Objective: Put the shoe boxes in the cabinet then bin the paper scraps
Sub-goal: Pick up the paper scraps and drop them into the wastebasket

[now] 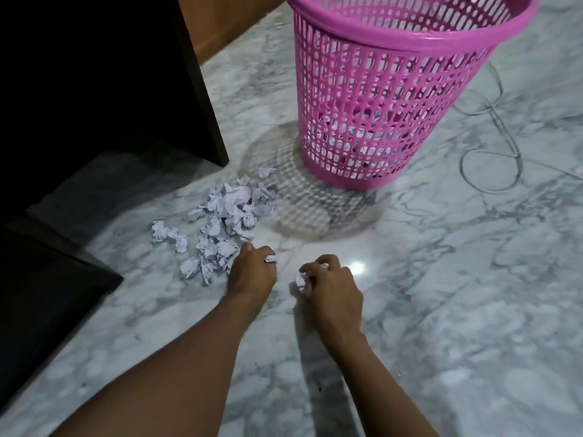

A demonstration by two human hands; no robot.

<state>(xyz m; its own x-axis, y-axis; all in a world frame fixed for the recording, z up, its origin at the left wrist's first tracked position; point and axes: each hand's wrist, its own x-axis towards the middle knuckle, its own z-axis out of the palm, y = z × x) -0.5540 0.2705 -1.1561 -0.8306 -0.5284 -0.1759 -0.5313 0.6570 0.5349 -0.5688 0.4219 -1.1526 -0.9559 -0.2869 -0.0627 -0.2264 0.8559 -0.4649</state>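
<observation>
A heap of crumpled white paper scraps (225,220) lies on the marble floor, left of centre. My left hand (252,272) sits at the heap's near edge, fingers curled round a small scrap (270,258). My right hand (331,287) is just to the right, low over the floor, gripping another crumpled scrap (301,281). The pink mesh bin (391,89) stands upright behind the hands, up and to the right, with a few scraps visible through its lower wall.
A dark wooden cabinet (104,77) fills the upper left, its corner reaching the floor near the heap. Another dark panel (47,304) lies at the lower left. A thin cable (492,127) loops on the floor right of the bin.
</observation>
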